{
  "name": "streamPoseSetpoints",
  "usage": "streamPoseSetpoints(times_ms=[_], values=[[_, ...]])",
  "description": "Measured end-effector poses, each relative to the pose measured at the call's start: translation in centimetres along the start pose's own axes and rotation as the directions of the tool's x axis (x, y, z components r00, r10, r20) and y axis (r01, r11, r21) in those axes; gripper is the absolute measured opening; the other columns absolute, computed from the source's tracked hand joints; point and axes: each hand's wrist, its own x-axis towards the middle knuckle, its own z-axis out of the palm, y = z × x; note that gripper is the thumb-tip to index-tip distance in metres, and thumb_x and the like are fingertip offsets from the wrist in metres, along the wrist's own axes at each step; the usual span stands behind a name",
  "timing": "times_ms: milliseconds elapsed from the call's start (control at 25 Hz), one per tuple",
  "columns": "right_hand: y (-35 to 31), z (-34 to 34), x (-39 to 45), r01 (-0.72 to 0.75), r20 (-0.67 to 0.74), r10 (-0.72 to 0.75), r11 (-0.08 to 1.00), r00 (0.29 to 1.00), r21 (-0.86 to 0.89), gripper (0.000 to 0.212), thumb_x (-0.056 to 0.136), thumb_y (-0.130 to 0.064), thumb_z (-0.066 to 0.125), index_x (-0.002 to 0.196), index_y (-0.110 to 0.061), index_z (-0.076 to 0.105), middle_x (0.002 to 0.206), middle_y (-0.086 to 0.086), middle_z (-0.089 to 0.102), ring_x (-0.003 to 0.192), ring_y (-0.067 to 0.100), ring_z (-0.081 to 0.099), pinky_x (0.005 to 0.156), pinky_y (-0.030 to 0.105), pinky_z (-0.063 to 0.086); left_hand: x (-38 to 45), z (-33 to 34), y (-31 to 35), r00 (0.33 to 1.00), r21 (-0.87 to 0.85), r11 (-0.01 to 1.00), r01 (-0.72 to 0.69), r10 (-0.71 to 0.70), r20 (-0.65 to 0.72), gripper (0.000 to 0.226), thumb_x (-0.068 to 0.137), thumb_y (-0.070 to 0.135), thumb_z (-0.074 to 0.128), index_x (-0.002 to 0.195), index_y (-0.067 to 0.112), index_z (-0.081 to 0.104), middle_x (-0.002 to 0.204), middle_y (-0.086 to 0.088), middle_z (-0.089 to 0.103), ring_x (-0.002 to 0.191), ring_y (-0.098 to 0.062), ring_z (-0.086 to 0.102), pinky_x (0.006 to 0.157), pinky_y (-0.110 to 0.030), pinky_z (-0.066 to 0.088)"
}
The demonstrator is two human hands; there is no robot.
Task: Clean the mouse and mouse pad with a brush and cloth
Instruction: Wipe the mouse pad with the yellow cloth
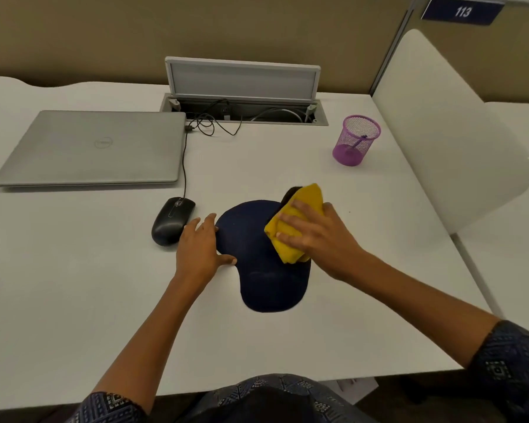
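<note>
A dark blue mouse pad (251, 245) with a wrist rest lies on the white desk (74, 285). My right hand (318, 236) presses a folded yellow cloth (290, 227) onto the pad's right side. My left hand (199, 245) lies flat on the desk with its fingers apart, thumb and fingertips touching the pad's left edge. A black wired mouse (171, 219) sits just left of my left hand. A purple-handled tool (358, 142), perhaps the brush, leans inside the purple mesh cup (355, 138); its head is hidden.
A shut silver laptop (95, 148) lies at the back left, with the mouse cable running along its right side. An open cable hatch (245, 112) sits at the desk's back. A white divider panel (440, 132) bounds the right side.
</note>
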Motion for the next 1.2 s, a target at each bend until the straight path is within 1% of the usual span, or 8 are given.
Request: streamPoseSetpoints(times_ms=[120,280,440,640,840,960,1080,1200], values=[[-0.2,-0.3,-1.2,0.053,0.097,-0.041,0.991,0.994,-0.123,0.039,0.057,-0.036,0.087,0.093,-0.034,0.074,0.107,-0.004,0.072,0.106,0.024,0.066,0.072,0.04,0.055,-0.2,0.0,0.0,1.0,-0.002,1.0,-0.005,0.005,-0.018,0.096,0.065,0.035,0.081,0.142,0.013,0.027,0.139,-0.006,0.046,0.14,-0.027,0.018,0.11,-0.044,0.024],[2.2,-0.8,-1.8,-0.129,0.087,0.14,0.985,0.986,-0.116,0.049,0.05,-0.026,0.091,0.096,-0.025,0.075,0.11,0.006,0.071,0.106,0.033,0.065,0.069,0.051,0.055,-0.3,0.0,0.1,1.0,-0.007,1.0,0.004,-0.004,-0.02,0.096,0.065,0.034,0.082,0.142,0.013,0.028,0.14,-0.007,0.045,0.14,-0.028,0.018,0.109,-0.046,0.024],[-0.6,0.1,-2.4,0.26,0.069,-0.255,0.963,0.964,-0.067,0.053,0.056,-0.033,0.088,0.106,-0.032,0.071,0.121,0.0,0.067,0.116,0.028,0.06,0.075,0.046,0.054,-0.5,-0.1,0.2,1.0,0.011,1.0,-0.007,0.007,-0.022,0.093,0.066,0.035,0.081,0.14,0.011,0.031,0.141,-0.009,0.043,0.139,-0.029,0.018,0.11,-0.046,0.023],[3.6,-0.9,-0.9,-0.038,0.199,0.062,0.992,0.978,-0.124,0.042,0.087,-0.022,0.06,0.128,-0.026,0.054,0.146,0.006,0.042,0.14,0.036,0.027,0.102,0.06,0.031,-0.6,0.0,0.1,0.999,0.002,1.0,-0.018,0.018,-0.035,0.093,0.067,0.035,0.08,0.141,0.011,0.029,0.138,-0.008,0.047,0.139,-0.03,0.019,0.11,-0.046,0.022],[-2.4,-0.2,-0.2,0.374,0.034,-0.375,0.927,0.926,0.041,0.054,0.056,-0.025,0.088,0.106,-0.033,0.069,0.124,0.001,0.064,0.121,0.031,0.056,0.078,0.052,0.052,-0.4,0.0,-0.1,0.999,0.049,0.998,-0.035,0.036,-0.013,0.093,0.068,0.039,0.079,0.141,0.012,0.029,0.141,-0.008,0.043,0.14,-0.029,0.018,0.112,-0.043,0.017],[0.4,-0.6,1.3,0.222,0.164,-0.206,0.971,0.965,-0.087,0.034,0.077,-0.031,0.072,0.11,-0.038,0.066,0.134,-0.003,0.057,0.13,0.028,0.047,0.092,0.052,0.046,-0.4,-0.1,-0.2,0.999,0.037,0.999,-0.035,0.036,-0.015,0.094,0.069,0.039,0.078,0.142,0.013,0.026,0.139,-0.007,0.046,0.14,-0.028,0.017,0.113,-0.043,0.015],[4.8,-0.1,1.9,-0.012,0.314,0.054,0.991,0.948,-0.135,0.039,0.095,-0.026,0.045,0.134,-0.027,0.045,0.153,0.004,0.029,0.145,0.032,0.01,0.11,0.06,0.017,-0.4,0.0,-0.1,0.999,0.039,0.999,-0.035,0.035,-0.01,0.094,0.069,0.04,0.077,0.143,0.014,0.024,0.139,-0.006,0.046,0.141,-0.027,0.015,0.113,-0.042,0.014],[1.5,-0.7,2.6,0.013,0.017,-0.013,1.0,1.0,0.005,0.035,0.08,-0.021,0.062,0.115,-0.026,0.066,0.134,0.007,0.056,0.129,0.037,0.045,0.091,0.06,0.041,-0.3,-0.1,-0.2,0.999,0.039,0.998,-0.045,0.046,-0.017,0.096,0.069,0.041,0.078,0.143,0.013,0.024,0.138,-0.007,0.048,0.14,-0.027,0.016,0.113,-0.042,0.012]])
